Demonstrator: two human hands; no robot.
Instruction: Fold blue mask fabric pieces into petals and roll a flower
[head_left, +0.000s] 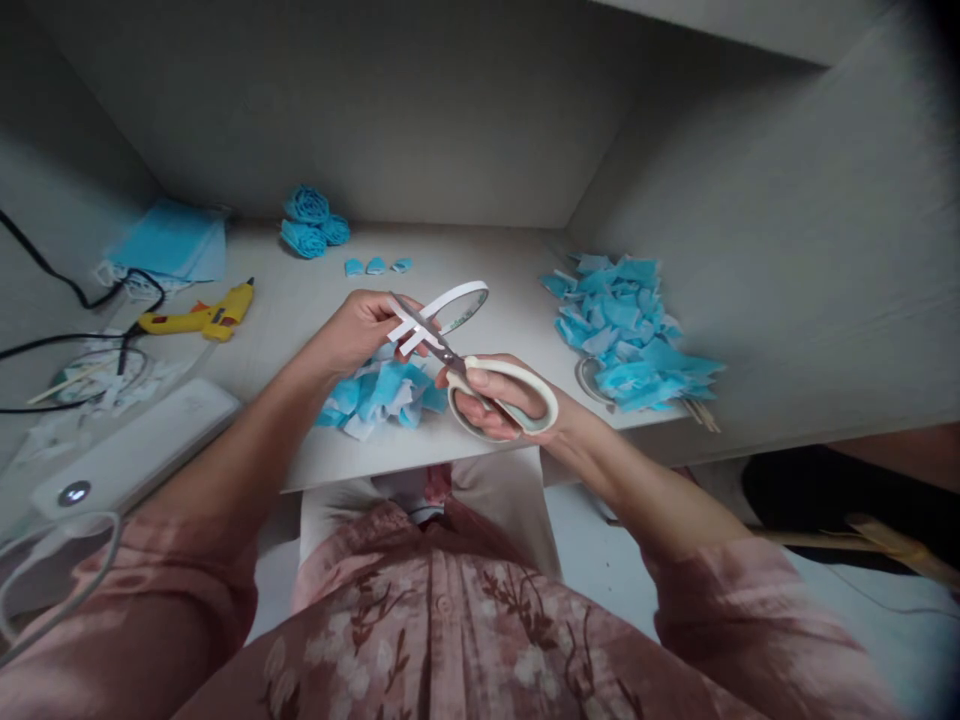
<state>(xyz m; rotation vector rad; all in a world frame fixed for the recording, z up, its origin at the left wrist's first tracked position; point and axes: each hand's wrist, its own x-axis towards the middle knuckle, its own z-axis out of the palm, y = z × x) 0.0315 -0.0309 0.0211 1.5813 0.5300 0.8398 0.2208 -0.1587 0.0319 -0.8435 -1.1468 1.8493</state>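
Note:
My right hand [499, 380] is wrapped through the cream handles of a pair of scissors [452, 358]. The blades point up and left, parted around a white strip of tape near my left hand [364, 322]. Finger and thumb of that hand are closed on the tape. A thin roll of white tape [469, 288] stands on edge just beyond the blades; what supports it is partly hidden. Beneath both hands lies a loose pile of blue and white fabric pieces [382, 398]. Three small cut blue pieces [376, 266] sit in a row farther back.
Blue rolled flowers [307, 222] stand at the back. To the left are blue face masks [171, 243], a yellow glue gun [217, 316], cables, white scraps and a white power bank [150, 440]. A heap of blue pieces [626, 320] with wooden sticks [703, 415] lies right, against the wall.

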